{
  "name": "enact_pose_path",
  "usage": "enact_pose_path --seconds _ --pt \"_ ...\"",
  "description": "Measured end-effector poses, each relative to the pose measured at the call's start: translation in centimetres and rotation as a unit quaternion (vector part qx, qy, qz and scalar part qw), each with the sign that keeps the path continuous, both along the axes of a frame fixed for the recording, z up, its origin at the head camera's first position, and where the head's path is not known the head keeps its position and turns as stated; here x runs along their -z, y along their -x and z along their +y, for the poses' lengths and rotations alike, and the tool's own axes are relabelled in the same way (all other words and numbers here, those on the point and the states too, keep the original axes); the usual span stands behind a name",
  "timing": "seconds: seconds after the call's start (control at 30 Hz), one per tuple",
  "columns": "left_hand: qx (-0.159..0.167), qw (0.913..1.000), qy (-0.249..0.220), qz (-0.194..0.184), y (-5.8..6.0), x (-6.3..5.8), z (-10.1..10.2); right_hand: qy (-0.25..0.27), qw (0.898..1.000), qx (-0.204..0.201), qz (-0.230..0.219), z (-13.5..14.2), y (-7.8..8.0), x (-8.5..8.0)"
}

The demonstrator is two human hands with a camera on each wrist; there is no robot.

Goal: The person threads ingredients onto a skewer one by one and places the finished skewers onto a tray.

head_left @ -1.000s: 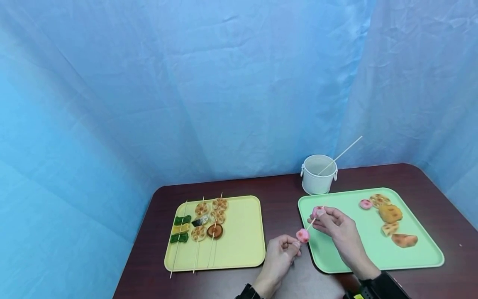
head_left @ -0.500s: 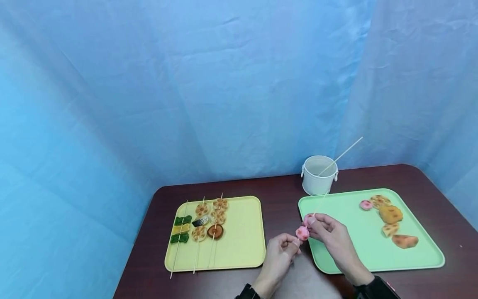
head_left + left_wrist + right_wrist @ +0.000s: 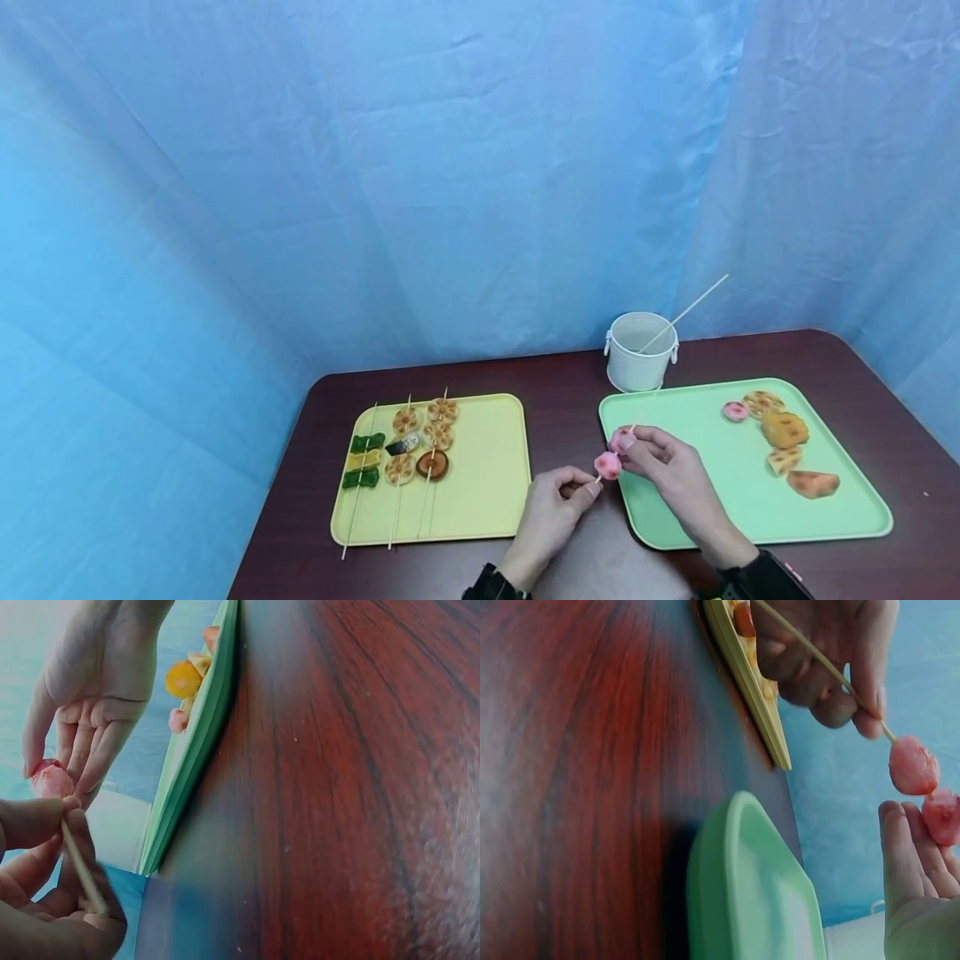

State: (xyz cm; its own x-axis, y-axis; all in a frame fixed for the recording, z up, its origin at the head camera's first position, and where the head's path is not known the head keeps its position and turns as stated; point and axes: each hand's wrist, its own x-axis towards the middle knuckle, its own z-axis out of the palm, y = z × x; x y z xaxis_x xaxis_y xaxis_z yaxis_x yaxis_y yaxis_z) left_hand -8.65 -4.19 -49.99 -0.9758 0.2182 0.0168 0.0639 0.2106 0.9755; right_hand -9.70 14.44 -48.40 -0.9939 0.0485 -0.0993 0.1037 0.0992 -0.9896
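Observation:
My left hand [image 3: 549, 518] pinches a thin wooden skewer [image 3: 810, 646] between thumb and forefinger, just below a pink ball-shaped food piece [image 3: 607, 466]. A second pink ball [image 3: 943, 817] is threaded right behind the first, and the thumb and fingers of my right hand [image 3: 681, 485] hold it. Both balls have reddish-brown browned spots. The skewer's far end points up and away over the green tray [image 3: 720, 521], while its lower part runs back across the left palm, as the right wrist view shows.
A yellow tray [image 3: 487, 467] at left bears several loaded skewers of green, yellow and brown pieces. On the green tray lie a small pink ball [image 3: 735, 411] and several browned food pieces [image 3: 784, 429]. Behind it stands a white bucket [image 3: 637, 367] with one bare skewer [image 3: 701, 295].
My right hand has slid the second pink ball down the skewer until it sits close to the first. The left fingers have shifted slightly down, showing a bit of skewer below the first ball.

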Motion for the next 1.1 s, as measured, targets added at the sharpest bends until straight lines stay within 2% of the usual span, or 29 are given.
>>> enact_pose_path --seconds 0.13,0.37,0.67,0.83,0.93,1.1 --pt "-0.008 0.9999 -0.009 -0.008 0.1 0.2 -0.1 -0.030 1.000 -0.005 0.007 0.6 0.0 -0.3" --pt "-0.010 0.9998 0.006 -0.015 0.2 0.3 -0.6 -0.022 0.999 -0.011 0.038 2.9 0.2 -0.5" --pt "-0.029 0.9993 0.024 -0.004 0.3 0.5 -1.4 -0.112 0.992 0.006 0.056 7.0 0.4 -0.9" --pt "-0.037 0.9991 0.017 -0.007 0.3 0.7 -1.6 -0.181 0.981 -0.004 0.065 9.6 1.1 -1.6" --pt "-0.039 0.9991 0.012 -0.012 0.3 0.7 -1.7 -0.244 0.967 -0.004 0.076 11.1 1.6 -2.2" --pt "-0.036 0.9992 0.002 -0.018 0.3 0.7 -1.9 -0.312 0.949 -0.002 0.057 13.0 2.4 -3.0"
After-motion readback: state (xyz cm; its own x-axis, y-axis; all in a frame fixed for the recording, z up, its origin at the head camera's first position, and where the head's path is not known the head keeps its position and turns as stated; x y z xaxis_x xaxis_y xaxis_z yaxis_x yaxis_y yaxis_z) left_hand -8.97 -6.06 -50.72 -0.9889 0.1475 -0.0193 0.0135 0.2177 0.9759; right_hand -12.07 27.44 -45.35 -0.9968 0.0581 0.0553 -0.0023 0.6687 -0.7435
